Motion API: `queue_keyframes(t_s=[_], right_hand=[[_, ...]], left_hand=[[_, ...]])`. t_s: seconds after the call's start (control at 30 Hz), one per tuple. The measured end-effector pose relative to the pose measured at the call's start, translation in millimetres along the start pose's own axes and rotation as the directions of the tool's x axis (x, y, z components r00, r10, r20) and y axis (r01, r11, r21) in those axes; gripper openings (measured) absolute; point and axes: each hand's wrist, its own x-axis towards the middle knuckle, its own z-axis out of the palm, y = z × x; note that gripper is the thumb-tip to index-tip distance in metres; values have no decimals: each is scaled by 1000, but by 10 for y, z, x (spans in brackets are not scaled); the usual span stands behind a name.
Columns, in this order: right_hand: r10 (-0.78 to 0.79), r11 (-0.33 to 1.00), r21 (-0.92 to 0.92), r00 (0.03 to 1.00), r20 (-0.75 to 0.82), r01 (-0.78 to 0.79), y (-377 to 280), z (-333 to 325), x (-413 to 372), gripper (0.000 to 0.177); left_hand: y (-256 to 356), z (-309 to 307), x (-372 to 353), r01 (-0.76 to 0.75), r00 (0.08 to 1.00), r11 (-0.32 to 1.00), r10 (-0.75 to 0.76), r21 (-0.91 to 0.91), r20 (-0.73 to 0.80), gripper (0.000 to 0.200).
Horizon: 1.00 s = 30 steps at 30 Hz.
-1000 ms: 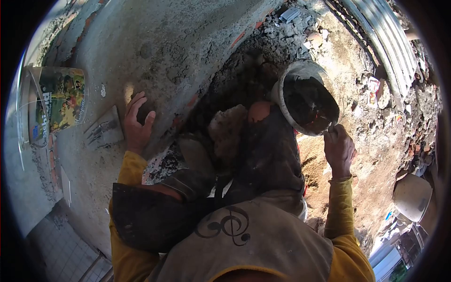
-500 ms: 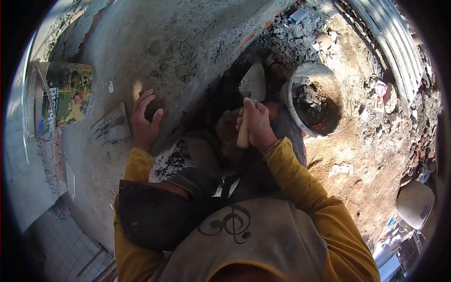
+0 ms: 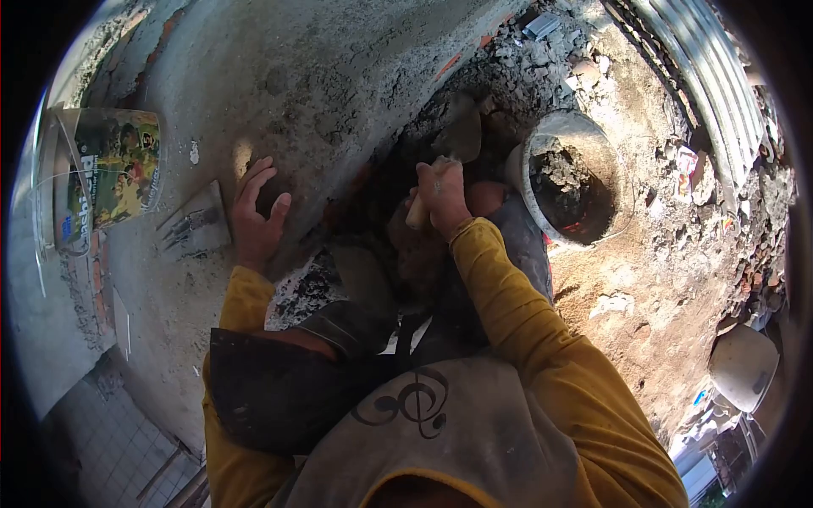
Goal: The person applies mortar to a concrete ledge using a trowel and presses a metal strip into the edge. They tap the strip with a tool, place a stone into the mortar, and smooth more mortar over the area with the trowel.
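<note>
My right hand point(image 3: 442, 193) is wrapped round the wooden handle of a trowel point(image 3: 461, 127), whose metal blade points away from me over the dark gap at the foot of the grey cement surface point(image 3: 279, 76). The blade is in shadow, so its contact with the dirt is hard to make out. My left hand point(image 3: 258, 220) rests on the cement surface with its fingers apart and holds nothing. Just left of it lies a flat square metal blade point(image 3: 195, 222) smeared with cement. A bucket point(image 3: 542, 199) with lumpy grey mix inside stands right of my right hand.
A clear plastic tub with a printed label point(image 3: 114, 165) sits at the far left. Rubble point(image 3: 529, 63) is piled beyond the bucket. Corrugated sheet point(image 3: 707, 80) lies at the upper right, and a pale basin-like object point(image 3: 743, 366) at the lower right.
My right hand has shifted left with the trowel, and the blade has gone from bright light into shadow. My left hand has stayed nearly in place.
</note>
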Motion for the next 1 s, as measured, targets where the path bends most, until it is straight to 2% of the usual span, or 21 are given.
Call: queue_keyframes(t_s=[0.07, 0.17, 0.23, 0.27, 0.33, 0.37, 0.43, 0.47, 0.53, 0.67, 0.73, 0.8, 0.87, 0.93, 0.97, 1.0], right_hand=[[-20, 998, -63, 1000, 18, 21, -6, 20, 91, 38], [22, 989, -148, 999, -31, -27, -49, 68, 227, 37], [-25, 957, -291, 999, -36, 13, 8, 79, 348, 37], [-22, 956, -292, 999, -33, 12, 57, 85, 371, 37], [-77, 985, -151, 996, 54, 85, -19, 156, 312, 38], [-73, 986, -149, 996, 53, 80, -32, 194, 262, 38], [-40, 999, 39, 996, 83, 37, -72, 287, 182, 38], [-44, 998, 43, 995, 89, 40, -67, 284, 173, 38], [-89, 982, 174, 992, 86, 73, -39, 244, 149, 31], [-118, 979, 180, 984, 132, 94, -158, -4, 8, 23], [-188, 964, 219, 966, 176, 148, -327, -156, -253, 18], [-202, 977, 115, 959, 197, 182, -524, -449, -529, 23], [-318, 947, 20, 921, 225, 322, -680, -819, -787, 27], [-374, 903, -169, 916, 144, 395, -816, -1191, -1043, 34], [-330, 875, -341, 939, 95, 342, -897, -1420, -1156, 42], [-581, 619, -608, 810, 72, 498, -719, -1755, -1052, 41]], left_hand=[[-17, 5, 3, -5, 1000, 1000, 5, -8, 6, 42], [-28, 4, 3, -14, 1000, 1000, 14, 1, 6, 41], [-33, 11, 0, -7, 1000, 1000, 7, 2, 8, 41], [-32, 9, 3, -7, 1000, 1000, 7, 0, 6, 41], [-42, 17, 20, -11, 1000, 1000, 11, 5, -3, 41], [-40, 21, 4, -10, 1000, 1000, 10, 7, -2, 41], [-30, 21, 4, -16, 1000, 1000, 16, 12, -1, 41], [-25, 17, 9, -20, 1000, 1000, 20, 16, -5, 41], [-27, 13, 9, -17, 1000, 1000, 17, 20, -5, 41], [-50, 11, -1, -24, 1000, 1000, 24, 6, 4, 41], [-59, 9, -5, -25, 1000, 1000, 25, 4, 5, 41], [-61, 16, -1, -15, 1000, 1000, 15, 12, 5, 41], [-45, 0, -8, -13, 1000, 1000, 13, 7, 13, 41], [-38, -8, -19, 0, 1000, 1000, 0, -4, 17, 41], [-37, -1, -6, 1, 1000, 1000, -1, -15, 21, 41], [-38, 5, 1, -5, 1000, 1000, 6, -22, 25, 41]])
